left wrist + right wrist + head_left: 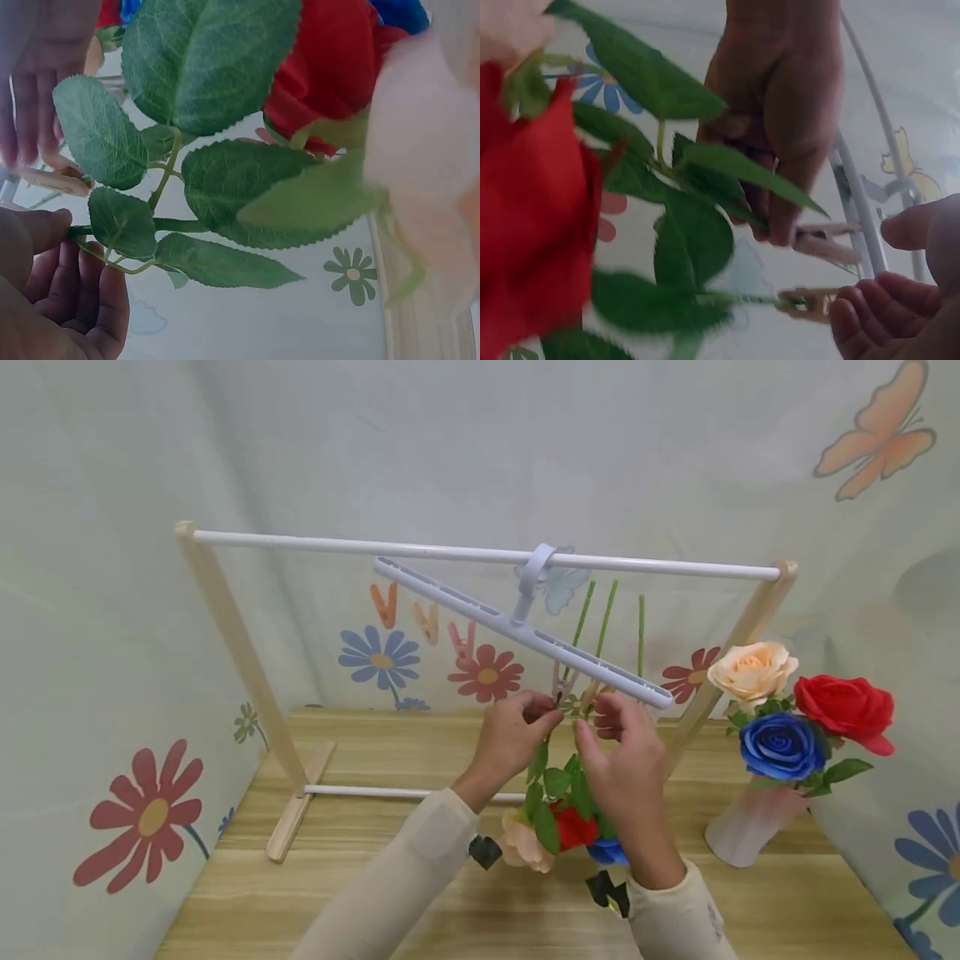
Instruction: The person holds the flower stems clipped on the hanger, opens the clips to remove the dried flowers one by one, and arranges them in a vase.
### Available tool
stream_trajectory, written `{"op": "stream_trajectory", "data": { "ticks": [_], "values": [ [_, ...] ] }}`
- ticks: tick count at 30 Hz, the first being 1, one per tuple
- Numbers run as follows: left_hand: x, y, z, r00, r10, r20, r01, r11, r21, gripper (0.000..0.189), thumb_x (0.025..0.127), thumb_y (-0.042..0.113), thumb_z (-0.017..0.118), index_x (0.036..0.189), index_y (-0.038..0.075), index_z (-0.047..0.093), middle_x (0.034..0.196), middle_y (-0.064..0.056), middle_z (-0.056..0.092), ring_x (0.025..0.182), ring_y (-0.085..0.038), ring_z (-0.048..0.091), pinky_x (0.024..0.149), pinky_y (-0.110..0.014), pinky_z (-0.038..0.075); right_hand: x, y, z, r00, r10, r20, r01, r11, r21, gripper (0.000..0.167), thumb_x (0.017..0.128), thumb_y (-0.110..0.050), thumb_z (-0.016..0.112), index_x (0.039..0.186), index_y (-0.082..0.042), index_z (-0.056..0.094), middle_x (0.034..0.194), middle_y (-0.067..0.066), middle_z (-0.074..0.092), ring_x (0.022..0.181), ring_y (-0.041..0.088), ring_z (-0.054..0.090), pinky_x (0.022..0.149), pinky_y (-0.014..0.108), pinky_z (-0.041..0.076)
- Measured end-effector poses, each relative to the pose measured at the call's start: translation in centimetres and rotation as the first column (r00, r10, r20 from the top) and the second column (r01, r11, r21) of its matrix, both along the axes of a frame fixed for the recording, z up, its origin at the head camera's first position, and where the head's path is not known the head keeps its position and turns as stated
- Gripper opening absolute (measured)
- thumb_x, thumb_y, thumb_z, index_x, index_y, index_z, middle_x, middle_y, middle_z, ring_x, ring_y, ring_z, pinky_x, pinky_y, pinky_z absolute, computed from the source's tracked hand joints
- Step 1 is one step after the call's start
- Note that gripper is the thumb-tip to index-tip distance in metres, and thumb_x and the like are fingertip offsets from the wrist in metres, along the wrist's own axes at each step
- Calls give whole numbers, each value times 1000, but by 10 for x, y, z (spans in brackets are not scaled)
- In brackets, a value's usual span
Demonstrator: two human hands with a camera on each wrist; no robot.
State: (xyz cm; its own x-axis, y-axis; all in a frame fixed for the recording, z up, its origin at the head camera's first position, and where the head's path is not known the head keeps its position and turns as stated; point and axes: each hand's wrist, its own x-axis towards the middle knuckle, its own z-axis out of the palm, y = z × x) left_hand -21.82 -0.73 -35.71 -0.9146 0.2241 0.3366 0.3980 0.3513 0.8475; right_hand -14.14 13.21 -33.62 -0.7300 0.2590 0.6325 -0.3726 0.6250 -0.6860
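My left hand (510,739) pinches the green stem (180,224) of an upside-down artificial rose, just below a pale pink clothespin (825,245). Beside it my right hand (630,764) has its thumb apart and fingers loosely bent, fingertips close to a tan clothespin (804,303) that grips another stem. Below the hands hang a peach rose (525,843), a red rose (573,827) and a blue rose (607,852), heads down with green leaves (557,782). The clothespins hang under a pale blue hanger (480,612), tilted down to the right; my right hand partly covers that end.
The hanger hooks over the white rod (315,543) of a wooden-legged rack (243,668). Orange (384,605), cream (426,623) and pink clothespins (462,642) hang at its left. On the wooden table (232,902), a vase (738,835) of roses stands at the right.
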Motion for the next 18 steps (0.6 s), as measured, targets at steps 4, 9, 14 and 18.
{"op": "stream_trajectory", "data": {
  "ticks": [4,9,14,18],
  "values": [
    [1,1,1,999,7,34,-7,1000,-5,22,96,26,72,111,9,74,97,-4,77,85,-16,70,75,-26,61,-14,-15,3,994,5,107,-4,1000,-10,44,90,-16,79,125,2,62,111,19,70,96,31,71,86,45,61],
    [3,-1,1,998,10,69,-9,1000,-23,23,97,28,70,111,12,75,96,-2,77,84,-13,70,72,-25,59,-22,-28,6,995,-63,73,65,998,-28,43,88,-19,81,120,4,64,105,20,74,89,32,74,82,47,61],
    [4,-2,1,997,-19,71,21,1000,-22,24,96,30,70,111,12,75,96,-3,78,84,-14,71,72,-26,59,-30,-33,6,989,-144,21,145,988,-46,36,88,-21,80,113,1,66,99,17,76,84,30,75,75,46,61],
    [5,-1,3,996,-57,70,57,998,-4,23,96,27,70,111,11,75,98,-4,78,86,-15,72,73,-26,59,-37,-35,5,981,-191,-34,188,980,-63,32,88,-25,80,104,0,66,93,16,76,78,28,75,67,44,60]
  ]
}}
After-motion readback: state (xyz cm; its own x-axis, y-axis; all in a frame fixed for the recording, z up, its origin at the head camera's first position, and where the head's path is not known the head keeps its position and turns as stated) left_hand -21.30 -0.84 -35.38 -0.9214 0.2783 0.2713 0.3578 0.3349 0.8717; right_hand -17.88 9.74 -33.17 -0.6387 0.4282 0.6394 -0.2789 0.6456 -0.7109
